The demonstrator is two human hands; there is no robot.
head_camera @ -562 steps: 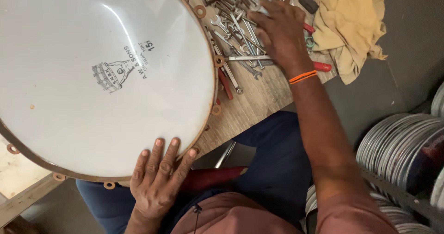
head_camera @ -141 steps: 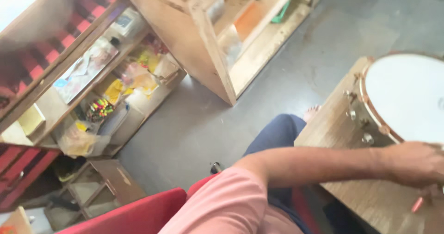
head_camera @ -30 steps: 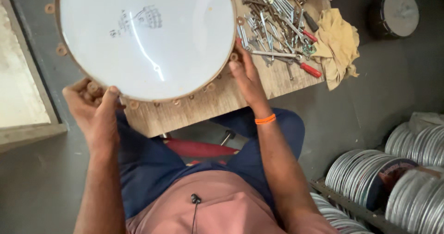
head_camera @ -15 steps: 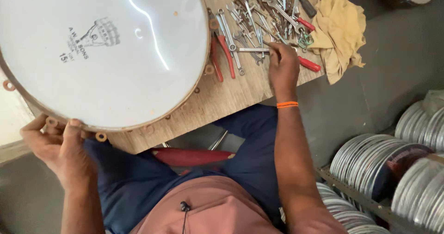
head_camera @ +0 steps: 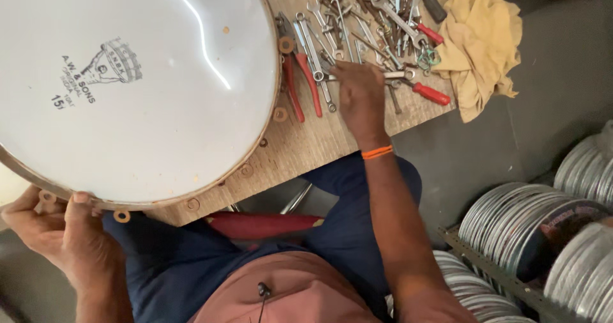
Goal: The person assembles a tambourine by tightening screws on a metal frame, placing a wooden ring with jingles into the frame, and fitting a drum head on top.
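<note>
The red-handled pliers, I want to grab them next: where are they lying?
In the head view the red-handled pliers lie on the wooden table, between the drum rim and the right hand.

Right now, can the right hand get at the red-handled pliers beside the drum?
Probably yes. The right hand is on the wrench pile, and the red-handled pliers lie uncovered just beside it, between it and the drum.
</note>
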